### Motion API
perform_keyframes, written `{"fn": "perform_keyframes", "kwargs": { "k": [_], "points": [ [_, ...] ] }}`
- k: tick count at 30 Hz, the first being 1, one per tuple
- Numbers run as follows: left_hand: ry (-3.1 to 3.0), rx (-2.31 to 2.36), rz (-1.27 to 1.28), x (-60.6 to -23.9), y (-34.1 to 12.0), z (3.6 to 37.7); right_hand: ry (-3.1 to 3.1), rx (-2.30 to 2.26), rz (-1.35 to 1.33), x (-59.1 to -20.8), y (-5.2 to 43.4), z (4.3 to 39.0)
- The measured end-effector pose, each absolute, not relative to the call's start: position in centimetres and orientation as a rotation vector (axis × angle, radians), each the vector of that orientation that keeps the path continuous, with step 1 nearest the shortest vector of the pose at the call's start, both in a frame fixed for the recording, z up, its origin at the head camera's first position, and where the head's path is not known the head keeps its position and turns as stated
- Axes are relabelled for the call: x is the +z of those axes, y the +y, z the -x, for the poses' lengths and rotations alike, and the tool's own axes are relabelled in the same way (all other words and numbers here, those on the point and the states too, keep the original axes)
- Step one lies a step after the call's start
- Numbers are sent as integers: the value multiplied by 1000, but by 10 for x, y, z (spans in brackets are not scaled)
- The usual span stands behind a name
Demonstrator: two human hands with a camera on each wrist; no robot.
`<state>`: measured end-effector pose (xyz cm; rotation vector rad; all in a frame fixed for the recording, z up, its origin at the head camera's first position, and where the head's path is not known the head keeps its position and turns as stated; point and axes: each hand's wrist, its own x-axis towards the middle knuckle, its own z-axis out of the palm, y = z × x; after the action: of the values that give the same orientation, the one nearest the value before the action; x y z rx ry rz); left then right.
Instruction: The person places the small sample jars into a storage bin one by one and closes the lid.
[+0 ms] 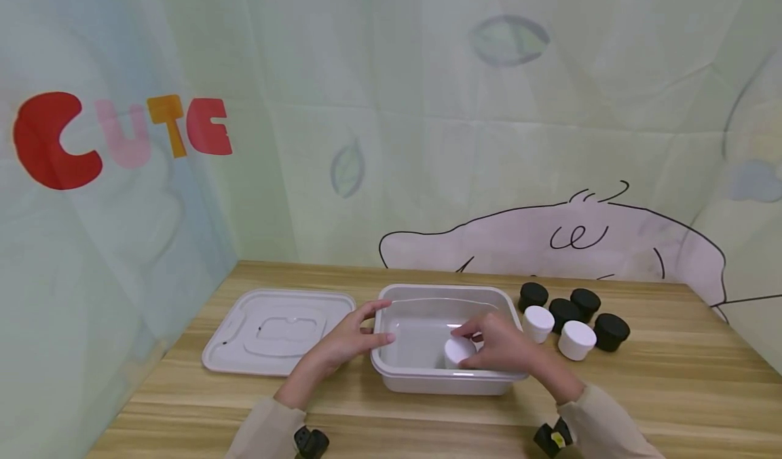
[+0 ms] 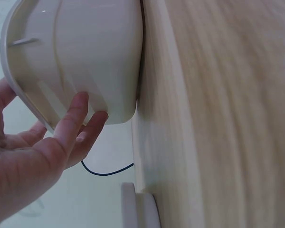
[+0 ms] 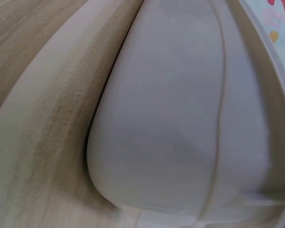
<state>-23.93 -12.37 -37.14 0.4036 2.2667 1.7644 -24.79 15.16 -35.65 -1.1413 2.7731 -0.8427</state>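
A pale wooden desk carries a translucent grey plastic tub, its flat lid lying to the left. The left hand rests with straight, relaxed fingers against the tub's left wall. The right hand curls round a small white round jar, held low inside the tub. Let go carelessly, the jar might tip or roll; the light tub might slide if unsteadied. White and black jars cluster to the right.

One word, "CUTE", is printed on the backdrop at the left in the head view, in large capitals: a red C, a pink U, an orange T and a red E. No other text, label or number is legible.
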Motion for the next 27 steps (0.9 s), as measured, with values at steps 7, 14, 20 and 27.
{"fn": "perform_keyframes", "kwargs": {
  "k": [7,14,20,27],
  "points": [
    [2272,1761,-404,-372,-124,240,2743,-821,1247,-360,152,249],
    [2262,1767,-406,-373,-124,241,2717,-782,1264,-357,153,248],
    [2266,1764,-391,-372,-124,240,2695,-784,1246,-354,153,248],
    [2270,1758,-385,-370,-124,239,2717,-836,1109,-349,160,245]
  ]
}}
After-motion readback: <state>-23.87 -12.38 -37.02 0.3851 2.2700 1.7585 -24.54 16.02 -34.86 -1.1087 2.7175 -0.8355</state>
